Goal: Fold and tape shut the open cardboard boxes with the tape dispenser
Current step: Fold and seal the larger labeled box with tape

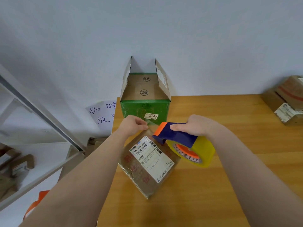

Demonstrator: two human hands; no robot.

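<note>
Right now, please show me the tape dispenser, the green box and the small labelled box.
tape dispenser (178,138), head view, on its blue body.
green box (134,110), head view, on its front wall.
small labelled box (152,158), head view, on its white label.

1. Soft, even light is filling the room; the white wall (213,38) is reading bluish-grey.
2. Wide-angle lens is skewing the shelf rail (41,113) at the left edge.
3. Film on the taped parcel (147,167) is glinting faintly; cardboard boxes (288,99) far right are blurring.
</note>
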